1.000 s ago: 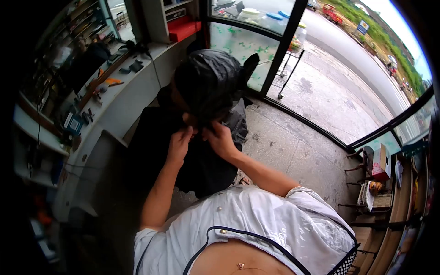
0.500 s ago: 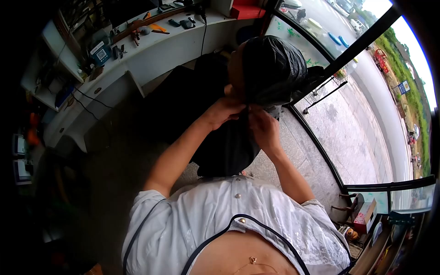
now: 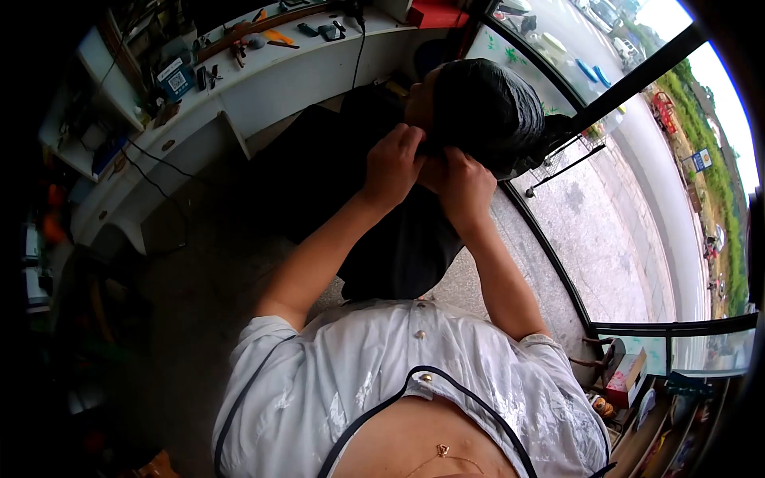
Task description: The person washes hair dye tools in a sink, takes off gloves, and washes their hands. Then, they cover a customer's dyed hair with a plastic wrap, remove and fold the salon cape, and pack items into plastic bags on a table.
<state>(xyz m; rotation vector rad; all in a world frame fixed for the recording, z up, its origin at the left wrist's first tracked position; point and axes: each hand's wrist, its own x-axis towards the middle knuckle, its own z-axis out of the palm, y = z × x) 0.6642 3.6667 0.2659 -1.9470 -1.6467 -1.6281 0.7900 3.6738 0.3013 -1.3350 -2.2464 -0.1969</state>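
A seated person in front of me wears a shiny black plastic head wrap, bunched at its far right end. A black cape covers the person's body. My left hand is closed, its fingertips pinched at the lower edge of the wrap beside the person's face. Close to it, my right hand is also closed, thumb and fingers pinching the wrap's edge near the neck. The bit of edge between the fingertips is mostly hidden by my hands.
A white counter with tools, cords and a QR code sign runs along the upper left. Black-framed glass panels stand at right, with a street beyond. A shelf and a box are at lower right.
Both my hands have shifted up along the wrap's edge, and the left has moved closer to the person's face. The person's head sits slightly farther right in view.
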